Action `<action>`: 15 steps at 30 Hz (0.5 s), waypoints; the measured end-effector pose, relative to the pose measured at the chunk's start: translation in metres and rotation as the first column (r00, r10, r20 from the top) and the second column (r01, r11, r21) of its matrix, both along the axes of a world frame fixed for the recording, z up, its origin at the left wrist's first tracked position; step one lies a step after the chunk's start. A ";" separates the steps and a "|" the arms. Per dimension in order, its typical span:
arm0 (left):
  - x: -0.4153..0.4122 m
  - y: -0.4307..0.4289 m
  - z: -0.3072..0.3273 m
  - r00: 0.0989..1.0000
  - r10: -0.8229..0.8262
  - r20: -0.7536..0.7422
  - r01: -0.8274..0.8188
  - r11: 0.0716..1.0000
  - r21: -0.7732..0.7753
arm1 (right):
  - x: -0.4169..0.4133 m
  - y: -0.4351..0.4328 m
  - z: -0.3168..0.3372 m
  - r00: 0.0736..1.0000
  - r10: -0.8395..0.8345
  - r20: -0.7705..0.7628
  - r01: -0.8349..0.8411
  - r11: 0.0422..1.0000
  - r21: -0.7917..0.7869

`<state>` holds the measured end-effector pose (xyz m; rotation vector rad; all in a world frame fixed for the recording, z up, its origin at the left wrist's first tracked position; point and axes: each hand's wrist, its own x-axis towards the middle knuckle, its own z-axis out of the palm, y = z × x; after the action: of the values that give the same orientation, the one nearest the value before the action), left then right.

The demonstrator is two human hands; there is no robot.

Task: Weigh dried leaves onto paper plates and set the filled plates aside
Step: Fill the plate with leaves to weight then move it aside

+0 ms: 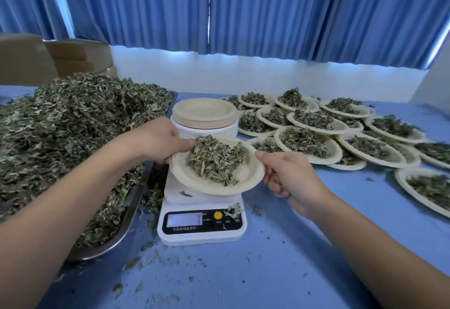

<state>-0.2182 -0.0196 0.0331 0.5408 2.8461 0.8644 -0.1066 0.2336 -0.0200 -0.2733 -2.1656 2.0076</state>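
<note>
We hold the paper plate (pixel 246 177) of dried leaves (pixel 216 157) mid-frame, over the scale (pixel 202 226): left hand (pixel 160 140) and right hand (pixel 289 174) fingers pinching opposite rims. Filled plates (pixel 316 133) sit right.

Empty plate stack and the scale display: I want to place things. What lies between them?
In the head view, the leaf-filled plate held by both hands, over the scale's platform.

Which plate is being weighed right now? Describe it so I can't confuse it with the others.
Find the white digital scale at the table's centre. The paper plate of dried leaves directly above it is yours. Unlike the filled plates on the table, both hands grip its rim.
</note>
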 end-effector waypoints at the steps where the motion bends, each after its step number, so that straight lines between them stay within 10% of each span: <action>1: 0.001 0.004 0.000 0.998 0.005 0.065 -0.012 0.994 0.105 | 0.001 0.006 0.004 0.999 -0.025 0.024 0.026 0.998 -0.051; 6: 0.008 0.056 0.008 0.967 -0.085 0.242 -0.004 0.938 0.346 | 0.011 0.048 0.018 0.992 -0.085 0.091 0.098 0.984 -0.150; 15: 0.011 0.213 0.024 0.969 -0.208 0.134 0.129 0.885 0.448 | 0.039 0.184 0.035 0.942 -0.331 0.047 0.334 0.933 -0.134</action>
<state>-0.2074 0.1932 0.0568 0.7054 2.3990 1.4468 -0.0671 0.4180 0.0152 -0.6413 -1.8404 1.9667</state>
